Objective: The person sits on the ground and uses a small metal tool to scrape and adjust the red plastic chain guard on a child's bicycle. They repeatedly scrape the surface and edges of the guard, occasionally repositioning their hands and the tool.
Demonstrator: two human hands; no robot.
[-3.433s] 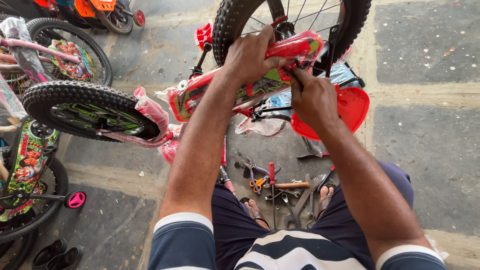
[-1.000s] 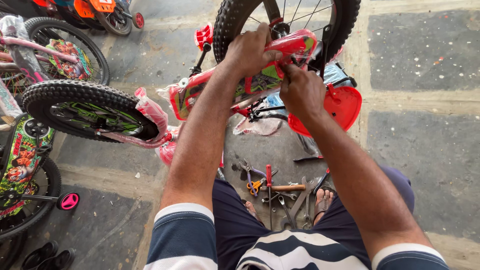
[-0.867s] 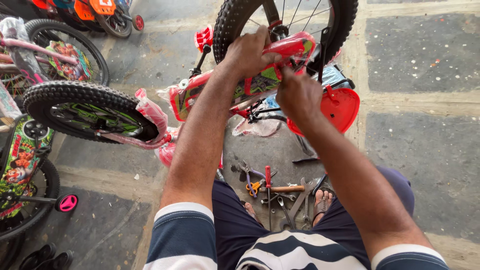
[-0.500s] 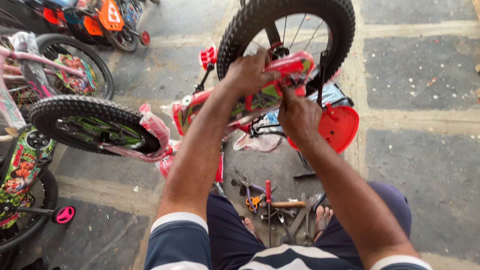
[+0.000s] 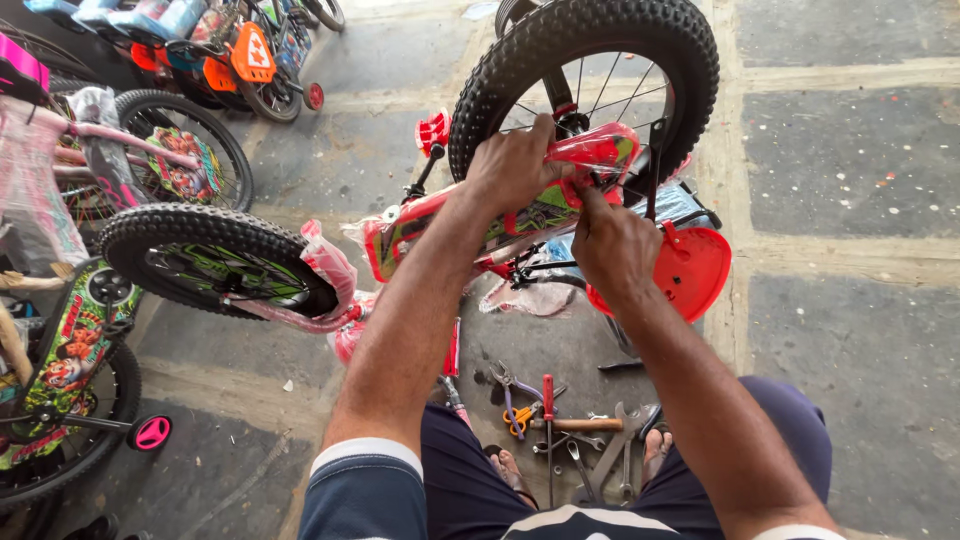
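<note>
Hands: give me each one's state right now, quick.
Left hand: closed over the red bike frame by the rear wheel.
Right hand: fingers curled at the frame; any held thing is hidden.

Both my arms reach out in front of me. My left hand [image 5: 515, 165] is curled shut, knuckles up. My right hand [image 5: 615, 245] sits just below and beside it, fingers bent in tight. My two hands nearly touch
</note>
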